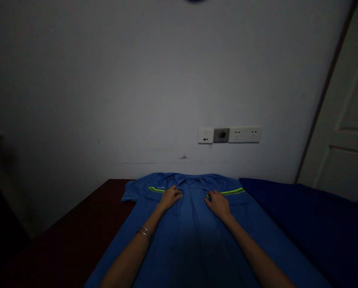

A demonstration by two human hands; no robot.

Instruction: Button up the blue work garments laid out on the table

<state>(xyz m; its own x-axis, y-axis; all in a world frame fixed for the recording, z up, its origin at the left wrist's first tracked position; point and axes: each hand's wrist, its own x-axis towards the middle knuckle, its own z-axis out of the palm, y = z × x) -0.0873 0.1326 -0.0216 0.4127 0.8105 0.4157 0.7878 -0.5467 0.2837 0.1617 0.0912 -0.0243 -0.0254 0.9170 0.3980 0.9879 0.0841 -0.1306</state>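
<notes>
Blue shirt (193,232) lay spread out, long axis running toward the wall (155,88); left hand (169,198) and right hand (218,205), equally near, had fingers pinched on its front edges!

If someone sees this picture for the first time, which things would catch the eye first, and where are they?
Probably the blue short-sleeved shirt, spread out at lower center, with bright yellow-green stripes across its chest. The left hand and right hand touch its front near the stripes' inner ends. Above them, slightly right of center, the socket panels stand out on the dim, pale wall.
</notes>
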